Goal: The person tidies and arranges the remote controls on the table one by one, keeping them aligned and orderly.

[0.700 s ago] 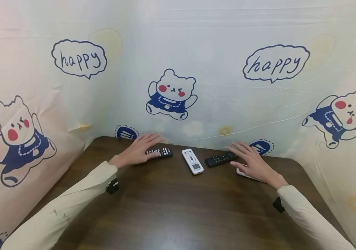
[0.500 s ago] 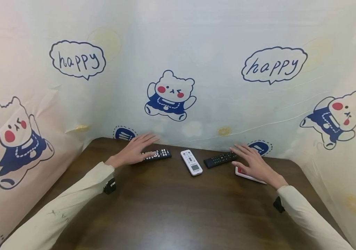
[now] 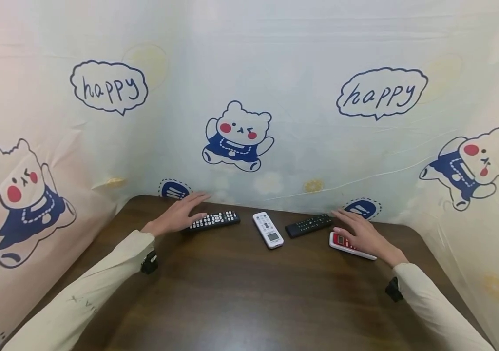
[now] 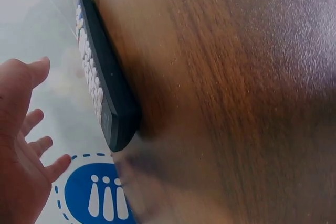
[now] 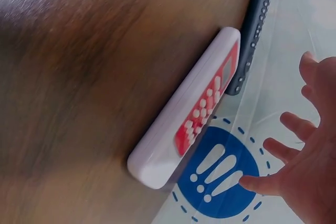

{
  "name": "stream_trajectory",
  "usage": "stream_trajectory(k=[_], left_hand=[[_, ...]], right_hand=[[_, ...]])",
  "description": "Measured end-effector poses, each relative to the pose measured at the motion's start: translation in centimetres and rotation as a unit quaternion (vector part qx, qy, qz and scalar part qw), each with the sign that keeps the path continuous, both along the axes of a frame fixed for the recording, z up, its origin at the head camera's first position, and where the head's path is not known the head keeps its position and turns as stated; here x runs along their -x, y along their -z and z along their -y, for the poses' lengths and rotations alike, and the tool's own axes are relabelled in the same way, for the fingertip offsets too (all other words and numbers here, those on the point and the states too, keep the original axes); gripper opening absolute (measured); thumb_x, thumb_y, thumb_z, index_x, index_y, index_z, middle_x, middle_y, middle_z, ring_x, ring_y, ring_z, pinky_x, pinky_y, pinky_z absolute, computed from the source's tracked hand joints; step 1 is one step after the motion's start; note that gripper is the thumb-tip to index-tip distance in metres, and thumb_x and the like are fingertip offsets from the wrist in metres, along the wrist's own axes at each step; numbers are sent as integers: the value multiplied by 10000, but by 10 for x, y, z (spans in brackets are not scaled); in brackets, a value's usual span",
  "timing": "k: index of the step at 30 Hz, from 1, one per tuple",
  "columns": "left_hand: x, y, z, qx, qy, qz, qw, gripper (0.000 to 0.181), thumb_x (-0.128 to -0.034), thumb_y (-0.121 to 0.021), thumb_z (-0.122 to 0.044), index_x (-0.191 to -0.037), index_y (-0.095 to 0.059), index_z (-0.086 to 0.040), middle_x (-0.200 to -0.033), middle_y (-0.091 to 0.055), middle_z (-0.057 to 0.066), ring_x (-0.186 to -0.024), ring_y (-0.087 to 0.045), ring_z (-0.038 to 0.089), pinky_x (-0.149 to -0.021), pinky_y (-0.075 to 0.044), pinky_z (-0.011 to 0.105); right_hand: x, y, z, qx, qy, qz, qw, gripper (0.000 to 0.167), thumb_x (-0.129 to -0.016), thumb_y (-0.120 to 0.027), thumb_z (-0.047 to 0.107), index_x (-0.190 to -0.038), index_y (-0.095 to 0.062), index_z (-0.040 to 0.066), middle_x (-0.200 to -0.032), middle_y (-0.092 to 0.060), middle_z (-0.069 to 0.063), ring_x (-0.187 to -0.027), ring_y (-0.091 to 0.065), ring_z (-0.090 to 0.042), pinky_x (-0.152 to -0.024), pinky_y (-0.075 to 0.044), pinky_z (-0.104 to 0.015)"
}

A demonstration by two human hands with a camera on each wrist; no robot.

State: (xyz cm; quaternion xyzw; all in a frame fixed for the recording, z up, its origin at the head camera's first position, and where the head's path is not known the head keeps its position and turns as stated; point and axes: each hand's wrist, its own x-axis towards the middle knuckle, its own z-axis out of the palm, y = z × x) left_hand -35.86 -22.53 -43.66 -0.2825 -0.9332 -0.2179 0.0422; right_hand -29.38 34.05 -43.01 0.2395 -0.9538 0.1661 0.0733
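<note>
My left hand [image 3: 177,216] hovers with spread fingers over the left end of a black remote with white buttons [image 3: 227,218]; in the left wrist view a gap separates the hand [image 4: 23,145] from that remote [image 4: 113,87]. To the right, a white remote [image 3: 268,230] and a black remote [image 3: 308,225] lie on the table. My right hand [image 3: 368,237] is held above a white remote with a red face [image 3: 341,242], partly covering it. The right wrist view shows the hand [image 5: 310,156] apart from this remote [image 5: 184,114], fingers spread and holding nothing.
The brown wooden table [image 3: 240,292] has rounded far corners. A pale curtain [image 3: 249,58] printed with bears and "happy" bubbles stands right behind its far edge and along both sides.
My left hand has shifted left, uncovering more of the black remote's buttons. My right hand has drawn slightly right, off the black remote's end, and more of the red face shows.
</note>
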Motion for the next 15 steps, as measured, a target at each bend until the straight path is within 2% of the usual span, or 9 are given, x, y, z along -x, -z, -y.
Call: stream_trajectory(k=[9, 15], left_hand=[[2, 5, -4, 30, -187, 565, 9982, 658, -1072, -605, -306, -1648, -329, -147, -1690, -320, 185, -1544, -304, 437, -1201, -298, 686], [4, 14, -8, 48, -354, 804, 9961, 640, -1082, -586, -283, -1645, -327, -123, -1683, -337, 182, -1536, -326, 431, -1203, -307, 673]], right_hand=[[3, 3, -11, -119, 44, 146, 9998, 566, -1053, -640, 217, -1558, -463, 35, -1572, -450, -291, -1447, -390, -527, -1143, -320, -744], [-2, 9, -16, -58, 198, 701, 9973, 587, -1048, -652, 247, -1561, -459, 38, -1559, -438, -326, -1424, -393, -561, -1109, -348, -764]])
